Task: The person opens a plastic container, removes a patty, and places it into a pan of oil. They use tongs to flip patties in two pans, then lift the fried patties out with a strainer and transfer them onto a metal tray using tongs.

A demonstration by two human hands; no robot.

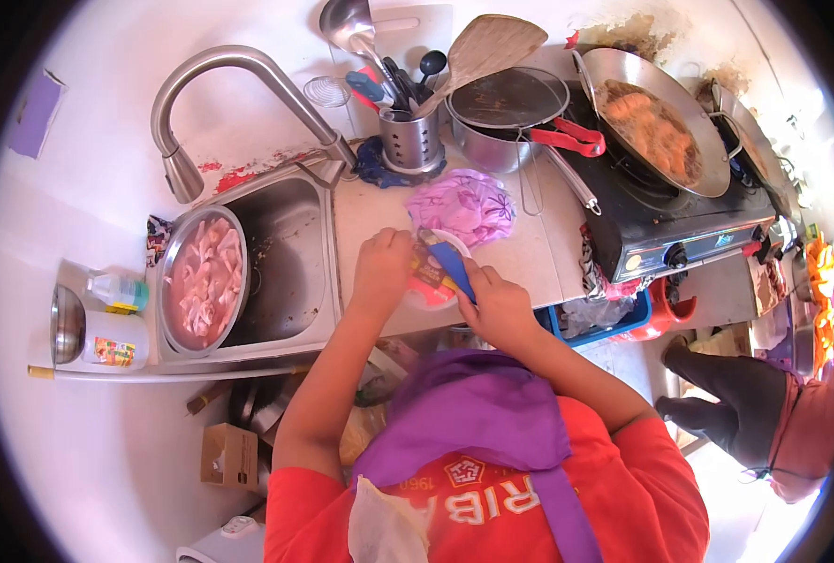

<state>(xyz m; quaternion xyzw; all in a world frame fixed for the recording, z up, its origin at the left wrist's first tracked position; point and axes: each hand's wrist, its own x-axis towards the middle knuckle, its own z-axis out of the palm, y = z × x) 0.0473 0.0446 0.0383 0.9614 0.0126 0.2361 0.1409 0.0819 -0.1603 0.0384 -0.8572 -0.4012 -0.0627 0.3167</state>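
Observation:
My left hand [385, 261] is closed at the edge of a small yellow and red printed packet [429, 269], pinching it over a white bowl [455, 241] at the counter's front edge. Closed in my right hand [498, 298] is a flat blue tool [451, 266], its far end against the packet; its exact kind is hard to make out. Some pinkish-red stuff shows below the packet. Just behind the bowl lies a crumpled pink-purple patterned cloth [462, 206].
Left, a metal basin [245, 319] of raw chicken pieces sits by the sink [295, 272]. Behind are a utensil holder [409, 141] and a lidded pot [497, 145]. Right, food fries in a wok [712, 169] on a gas stove [642, 230]. Another person [764, 394] stands at far right.

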